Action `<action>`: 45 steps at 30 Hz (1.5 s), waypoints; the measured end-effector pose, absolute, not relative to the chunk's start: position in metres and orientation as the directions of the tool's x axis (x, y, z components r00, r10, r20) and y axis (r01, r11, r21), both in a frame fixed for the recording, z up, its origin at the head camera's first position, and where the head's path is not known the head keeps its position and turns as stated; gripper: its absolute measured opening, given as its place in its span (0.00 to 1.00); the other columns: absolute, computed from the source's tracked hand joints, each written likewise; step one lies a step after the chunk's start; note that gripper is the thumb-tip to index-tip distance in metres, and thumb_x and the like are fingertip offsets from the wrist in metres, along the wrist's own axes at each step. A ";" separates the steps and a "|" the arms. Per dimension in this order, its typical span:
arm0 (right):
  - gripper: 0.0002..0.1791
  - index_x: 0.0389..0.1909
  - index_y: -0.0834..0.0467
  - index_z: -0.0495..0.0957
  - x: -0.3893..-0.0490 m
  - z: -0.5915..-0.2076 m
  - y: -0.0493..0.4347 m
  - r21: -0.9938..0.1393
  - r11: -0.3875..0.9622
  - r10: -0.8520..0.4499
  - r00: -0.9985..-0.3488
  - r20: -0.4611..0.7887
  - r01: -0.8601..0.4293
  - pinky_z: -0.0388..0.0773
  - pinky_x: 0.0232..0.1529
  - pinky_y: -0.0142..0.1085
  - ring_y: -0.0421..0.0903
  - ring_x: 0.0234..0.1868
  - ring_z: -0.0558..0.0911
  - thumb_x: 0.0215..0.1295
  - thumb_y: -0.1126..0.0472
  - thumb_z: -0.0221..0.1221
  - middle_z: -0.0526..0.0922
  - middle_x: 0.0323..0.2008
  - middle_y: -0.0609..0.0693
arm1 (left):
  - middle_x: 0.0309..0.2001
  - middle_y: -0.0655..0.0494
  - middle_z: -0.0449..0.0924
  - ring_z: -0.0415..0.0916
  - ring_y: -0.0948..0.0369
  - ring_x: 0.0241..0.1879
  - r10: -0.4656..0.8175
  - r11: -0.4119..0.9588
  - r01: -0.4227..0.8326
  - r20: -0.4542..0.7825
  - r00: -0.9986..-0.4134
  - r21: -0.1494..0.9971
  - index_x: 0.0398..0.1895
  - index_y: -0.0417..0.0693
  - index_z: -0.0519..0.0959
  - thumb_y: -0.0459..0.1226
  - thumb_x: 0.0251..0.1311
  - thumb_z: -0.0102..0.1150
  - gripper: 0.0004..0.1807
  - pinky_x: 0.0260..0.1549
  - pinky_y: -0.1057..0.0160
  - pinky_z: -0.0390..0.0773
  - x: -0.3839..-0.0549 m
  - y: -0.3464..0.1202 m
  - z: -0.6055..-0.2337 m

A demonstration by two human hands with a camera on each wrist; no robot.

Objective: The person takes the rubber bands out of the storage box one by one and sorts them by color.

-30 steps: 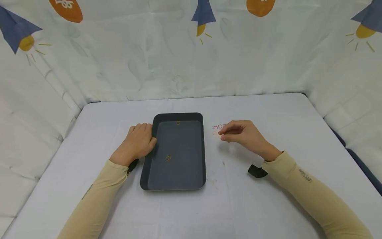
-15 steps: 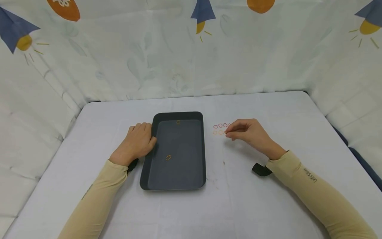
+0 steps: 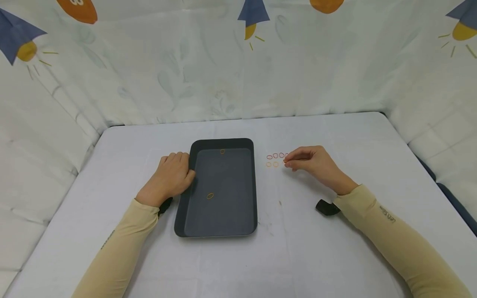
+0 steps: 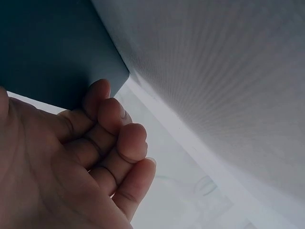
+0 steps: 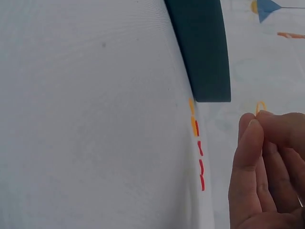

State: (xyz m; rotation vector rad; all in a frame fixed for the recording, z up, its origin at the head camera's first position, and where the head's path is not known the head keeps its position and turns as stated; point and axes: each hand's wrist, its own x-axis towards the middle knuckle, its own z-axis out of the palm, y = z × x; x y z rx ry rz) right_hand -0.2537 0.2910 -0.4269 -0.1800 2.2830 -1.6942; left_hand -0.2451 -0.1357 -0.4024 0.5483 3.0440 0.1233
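Observation:
A dark grey baking tray [image 3: 220, 186] lies on the table, with two small yellow rubber bands [image 3: 210, 196] apart inside it. My left hand [image 3: 169, 178] holds the tray's left side, thumb at the rim; in the left wrist view its curled fingers [image 4: 132, 140] lie by the outer wall. Right of the tray, my right hand [image 3: 316, 165] pinches a yellow-orange rubber band [image 5: 260, 106] between thumb and fingertips, above the table. Just left of those fingertips lie two orange rubber bands [image 3: 275, 164] and, behind them, a row of several red rubber bands [image 3: 275, 155], partly covered by the hand.
The white-covered table [image 3: 238, 269] extends around the tray. A pale patterned curtain [image 3: 208, 74] encloses its back and sides. A black strap piece [image 3: 328, 207] hangs beneath the right wrist, close to the tabletop.
My right hand has shifted slightly right and back, uncovering more of the red and orange rubber bands. My left hand and the tray stay put.

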 end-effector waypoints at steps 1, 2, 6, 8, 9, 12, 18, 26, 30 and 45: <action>0.15 0.48 0.55 0.88 -0.255 -0.427 0.291 -0.949 0.305 -0.269 -0.950 -0.161 0.075 0.84 0.50 0.37 0.49 0.42 0.88 0.61 0.54 0.73 0.92 0.41 0.45 | 0.36 0.44 0.71 0.69 0.44 0.41 0.349 0.935 0.345 -0.031 -0.937 0.086 0.44 0.33 0.69 0.39 0.69 0.39 0.15 0.51 0.40 0.67 -0.245 -0.136 -0.403; 0.16 0.48 0.55 0.88 -0.257 -0.428 0.292 -0.947 0.313 -0.268 -0.950 -0.162 0.073 0.84 0.49 0.37 0.48 0.42 0.88 0.61 0.54 0.73 0.92 0.42 0.45 | 0.36 0.44 0.71 0.69 0.44 0.41 0.348 0.935 0.345 -0.030 -0.937 0.088 0.44 0.33 0.69 0.39 0.69 0.39 0.15 0.51 0.40 0.67 -0.245 -0.136 -0.403; 0.18 0.49 0.55 0.88 -0.264 -0.431 0.293 -0.939 0.335 -0.266 -0.949 -0.169 0.073 0.85 0.49 0.35 0.44 0.44 0.87 0.61 0.52 0.73 0.91 0.43 0.44 | 0.38 0.42 0.72 0.70 0.43 0.42 0.349 0.934 0.346 -0.027 -0.937 0.089 0.46 0.32 0.70 0.38 0.69 0.40 0.16 0.52 0.39 0.67 -0.245 -0.137 -0.404; 0.18 0.49 0.55 0.88 -0.267 -0.432 0.293 -0.932 0.354 -0.267 -0.946 -0.185 0.083 0.85 0.49 0.34 0.42 0.45 0.87 0.61 0.51 0.73 0.91 0.44 0.44 | 0.38 0.42 0.73 0.70 0.43 0.42 0.350 0.934 0.347 -0.027 -0.936 0.090 0.47 0.32 0.70 0.38 0.69 0.40 0.16 0.51 0.39 0.68 -0.246 -0.137 -0.404; 0.19 0.49 0.55 0.88 -0.268 -0.433 0.293 -0.929 0.359 -0.267 -0.943 -0.197 0.092 0.84 0.49 0.34 0.42 0.45 0.87 0.60 0.51 0.73 0.91 0.44 0.44 | 0.38 0.42 0.73 0.71 0.43 0.42 0.351 0.933 0.348 -0.026 -0.936 0.090 0.47 0.32 0.70 0.38 0.69 0.40 0.16 0.51 0.39 0.68 -0.245 -0.137 -0.404; 0.18 0.49 0.54 0.88 -0.272 -0.434 0.293 -0.915 0.388 -0.265 -0.938 -0.224 0.109 0.83 0.48 0.32 0.42 0.41 0.86 0.61 0.50 0.73 0.92 0.44 0.44 | 0.38 0.42 0.72 0.70 0.44 0.41 0.352 0.933 0.349 -0.023 -0.936 0.090 0.45 0.32 0.69 0.38 0.69 0.40 0.15 0.51 0.40 0.68 -0.246 -0.137 -0.404; 0.16 0.47 0.52 0.89 -0.279 -0.435 0.291 -0.894 0.435 -0.265 -0.935 -0.236 0.103 0.81 0.42 0.31 0.42 0.35 0.85 0.61 0.51 0.73 0.92 0.39 0.44 | 0.36 0.44 0.71 0.69 0.45 0.40 0.353 0.932 0.349 -0.026 -0.935 0.094 0.43 0.35 0.69 0.38 0.69 0.40 0.13 0.49 0.41 0.67 -0.246 -0.137 -0.403; 0.15 0.47 0.53 0.89 -0.285 -0.435 0.287 -0.877 0.469 -0.281 -0.924 -0.260 0.104 0.83 0.43 0.31 0.40 0.35 0.88 0.61 0.53 0.73 0.92 0.41 0.45 | 0.35 0.45 0.70 0.69 0.45 0.40 0.349 0.934 0.346 -0.026 -0.937 0.095 0.41 0.36 0.69 0.38 0.69 0.40 0.12 0.52 0.39 0.67 -0.247 -0.137 -0.404; 0.14 0.46 0.53 0.90 -0.286 -0.434 0.285 -0.869 0.483 -0.282 -0.921 -0.270 0.107 0.84 0.44 0.31 0.40 0.35 0.89 0.61 0.55 0.73 0.92 0.40 0.44 | 0.36 0.45 0.70 0.69 0.45 0.40 0.347 0.934 0.343 -0.033 -0.937 0.097 0.41 0.36 0.69 0.38 0.69 0.39 0.13 0.52 0.40 0.67 -0.247 -0.137 -0.404; 0.09 0.43 0.48 0.91 -0.283 -0.425 0.280 -0.792 0.606 -0.235 -0.936 -0.261 0.069 0.81 0.41 0.31 0.40 0.36 0.88 0.62 0.53 0.71 0.92 0.40 0.46 | 0.38 0.44 0.72 0.70 0.44 0.43 0.346 0.935 0.341 -0.037 -0.937 0.101 0.45 0.34 0.69 0.39 0.70 0.39 0.15 0.53 0.40 0.67 -0.247 -0.138 -0.405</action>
